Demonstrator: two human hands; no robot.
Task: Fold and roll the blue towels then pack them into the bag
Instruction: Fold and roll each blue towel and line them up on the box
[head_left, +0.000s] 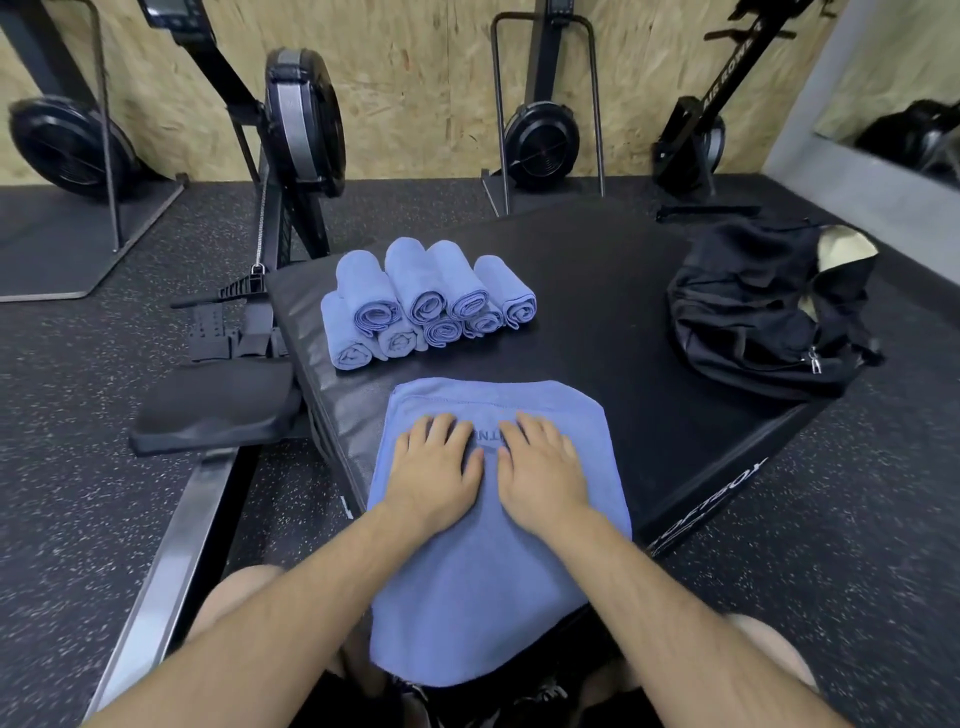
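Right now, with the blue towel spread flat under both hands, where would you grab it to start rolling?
Probably the flat towel by its near end, at both corners, from the person's side. That end hangs free off the black box, so fingers can slip under; the far part lies flat on top. The left hand and right hand only press on it.

Left grip (434, 467) and right grip (540, 467) side by side — palms down, fingers straight — both forearms forward.
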